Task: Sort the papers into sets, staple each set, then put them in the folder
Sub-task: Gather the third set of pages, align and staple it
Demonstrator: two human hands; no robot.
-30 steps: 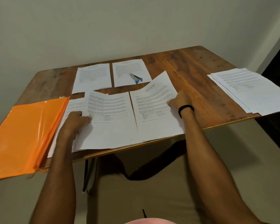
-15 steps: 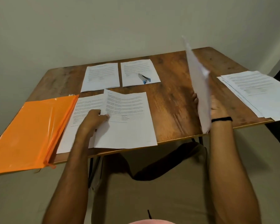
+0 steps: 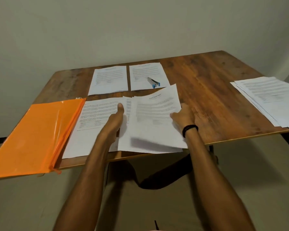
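A printed sheet (image 3: 153,117) lies slanted at the table's front middle, over another sheet of which only a strip shows. My right hand (image 3: 182,115) grips the slanted sheet's right edge, thumb on top. My left hand (image 3: 114,121) is at its left edge, thumb stretched over the paper and fingers hidden beneath the sheet. A further sheet (image 3: 93,117) lies flat to the left. The orange folder (image 3: 32,134) sits at the front left, overhanging the table edge. A stapler (image 3: 153,82) rests on the back right sheet (image 3: 145,72).
Another printed sheet (image 3: 109,80) lies at the back beside the one with the stapler. A loose stack of papers (image 3: 270,99) sits at the right end of the wooden table (image 3: 207,90). A wall stands close behind the table.
My right hand brought the raised sheet back down from the right and laid it over the front middle papers. My left hand moved to that sheet's left edge.
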